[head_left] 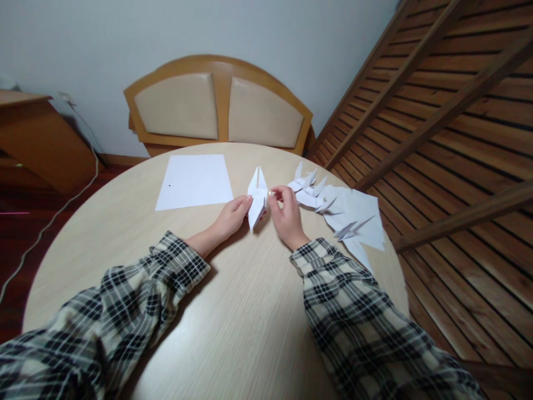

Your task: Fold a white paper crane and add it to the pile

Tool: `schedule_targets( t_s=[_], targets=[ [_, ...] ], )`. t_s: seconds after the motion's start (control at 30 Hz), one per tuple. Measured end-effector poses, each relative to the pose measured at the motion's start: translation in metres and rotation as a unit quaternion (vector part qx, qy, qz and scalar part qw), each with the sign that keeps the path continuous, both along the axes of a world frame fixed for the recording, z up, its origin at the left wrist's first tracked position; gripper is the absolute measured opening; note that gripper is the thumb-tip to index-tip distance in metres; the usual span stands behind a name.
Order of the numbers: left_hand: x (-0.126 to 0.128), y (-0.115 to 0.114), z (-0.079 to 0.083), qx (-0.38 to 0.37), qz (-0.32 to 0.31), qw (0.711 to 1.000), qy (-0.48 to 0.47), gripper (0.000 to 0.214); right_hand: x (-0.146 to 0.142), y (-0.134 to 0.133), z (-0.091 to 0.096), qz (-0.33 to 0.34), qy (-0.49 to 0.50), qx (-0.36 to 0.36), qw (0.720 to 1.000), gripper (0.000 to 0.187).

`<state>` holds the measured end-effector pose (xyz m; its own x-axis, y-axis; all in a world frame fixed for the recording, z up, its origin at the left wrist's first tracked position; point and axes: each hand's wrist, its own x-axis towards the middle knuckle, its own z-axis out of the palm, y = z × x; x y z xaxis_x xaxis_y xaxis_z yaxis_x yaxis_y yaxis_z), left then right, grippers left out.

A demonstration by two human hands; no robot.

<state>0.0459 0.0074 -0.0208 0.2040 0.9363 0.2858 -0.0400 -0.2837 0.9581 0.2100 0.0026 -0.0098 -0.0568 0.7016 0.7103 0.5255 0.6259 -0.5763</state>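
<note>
The left hand (234, 215) is clamped on a folded white paper (259, 195) above the surface (233, 322); the right hand (287, 216) curls just beside it, whether pinched together I cannot tell. Folded birds (308, 198) lie right, a flat sheet (197, 180) far left, a padded headboard (223, 105) beyond.

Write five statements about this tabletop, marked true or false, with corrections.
1. The left hand holds a white, diamond-shaped folded-paper piece. True.
2. The right hand is right of that piece. True.
3. A flat, white, four-sided paper sheet lies apart from white, pointed folded-paper shapes. True.
4. The pointed folded-paper shapes lie left of the flat sheet. False: they lie right.
5. The right hand rests on the flat sheet. False: it is beside the piece.
</note>
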Motion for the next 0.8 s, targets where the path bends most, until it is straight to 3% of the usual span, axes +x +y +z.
schedule_targets(
  t_s=[0.1, 0.2, 0.43, 0.63, 0.8],
  targets=[
    [-0.0003, -0.0009, 0.0012, 0.051, 0.026, 0.997, 0.043, 0.028, -0.0023, 0.0041, -0.0038, 0.063, 0.016, -0.075, 0.995, 0.025],
    [-0.0001, -0.0018, 0.0034, 0.052, 0.034, 0.997, 0.042, 0.028, -0.0034, 0.0049, -0.0059, 0.112, 0.012, -0.092, 0.989, 0.029],
    [0.001, -0.0007, 0.0023, 0.016, 0.037, 0.999, 0.0, 0.029, -0.002, 0.0059, -0.0086, 0.104, -0.017, -0.051, 0.993, 0.016],
    [0.0013, 0.0019, -0.0034, -0.035, 0.018, 0.998, -0.041, 0.031, -0.0028, 0.0034, -0.009, 0.108, 0.013, -0.036, 0.993, 0.05],
    [0.0008, -0.0002, 0.0006, -0.013, 0.025, 1.0, -0.013, 0.029, -0.0033, -0.0016, -0.0021, 0.102, -0.001, -0.021, 0.995, 0.03]
  ],
)
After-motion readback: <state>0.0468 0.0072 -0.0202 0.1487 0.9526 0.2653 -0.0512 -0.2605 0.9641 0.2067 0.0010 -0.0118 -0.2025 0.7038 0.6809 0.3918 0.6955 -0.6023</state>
